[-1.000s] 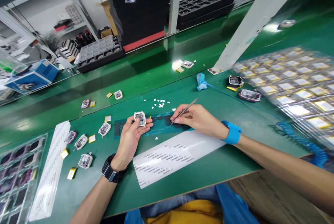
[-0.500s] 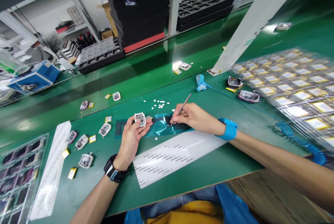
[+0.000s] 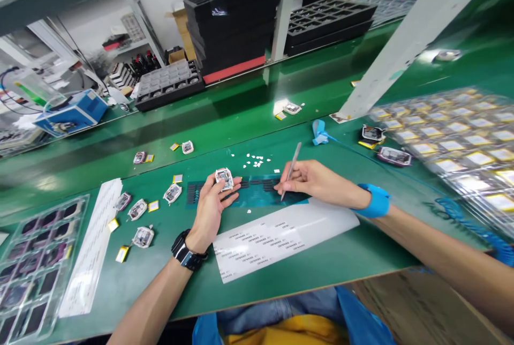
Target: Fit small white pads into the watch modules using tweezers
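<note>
The left hand (image 3: 209,205) has its grip closed around a white-framed, squarish device housing (image 3: 224,179) with an exposed circuit board, held over the left part of a translucent teal film strip (image 3: 257,196) bearing black pieces. The right hand (image 3: 303,180) pinches a slim silver metal tool (image 3: 296,156), tilted, its tip pointing down at the strip's right part (whether it touches, I cannot tell). Small white pieces (image 3: 257,164) lie beyond the strip on the glossy green surface (image 3: 321,262); a white printed sheet (image 3: 277,246) lies nearer the person.
</note>
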`<state>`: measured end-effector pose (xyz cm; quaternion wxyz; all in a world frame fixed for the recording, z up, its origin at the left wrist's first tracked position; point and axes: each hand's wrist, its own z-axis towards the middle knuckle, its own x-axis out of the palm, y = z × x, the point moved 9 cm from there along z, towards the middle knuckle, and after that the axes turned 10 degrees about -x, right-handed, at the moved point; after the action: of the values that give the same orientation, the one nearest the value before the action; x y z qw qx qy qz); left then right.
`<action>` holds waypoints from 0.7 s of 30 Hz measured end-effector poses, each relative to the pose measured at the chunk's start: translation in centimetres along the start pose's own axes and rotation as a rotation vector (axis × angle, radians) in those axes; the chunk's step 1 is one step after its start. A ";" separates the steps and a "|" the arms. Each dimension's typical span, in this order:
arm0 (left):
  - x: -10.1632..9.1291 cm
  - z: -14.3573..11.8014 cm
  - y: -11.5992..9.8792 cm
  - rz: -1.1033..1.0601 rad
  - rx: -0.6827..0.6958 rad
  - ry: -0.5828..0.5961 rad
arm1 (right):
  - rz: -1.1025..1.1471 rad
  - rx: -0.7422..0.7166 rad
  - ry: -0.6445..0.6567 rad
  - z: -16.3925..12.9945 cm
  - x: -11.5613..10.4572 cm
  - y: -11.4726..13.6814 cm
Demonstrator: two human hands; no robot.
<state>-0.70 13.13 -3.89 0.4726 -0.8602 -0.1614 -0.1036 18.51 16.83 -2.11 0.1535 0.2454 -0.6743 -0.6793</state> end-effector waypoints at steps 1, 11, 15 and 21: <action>0.1 -0.1 -0.2 0.002 0.013 0.012 | -0.016 -0.015 -0.049 0.1 -0.2 0.5; 1.4 -2.1 -0.2 0.060 0.019 0.124 | -0.133 -0.387 -0.191 1.1 4.0 8.7; 1.6 -2.6 -0.1 0.074 0.036 0.144 | -0.116 -0.403 -0.215 0.6 4.6 7.4; 1.8 -2.7 0.4 0.084 0.009 0.160 | -0.200 -0.419 -0.192 0.3 5.2 7.2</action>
<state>1.00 11.01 -2.16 0.4916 -0.8531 -0.0871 -0.1514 13.17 14.00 4.33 0.0683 0.2081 -0.5027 -0.8362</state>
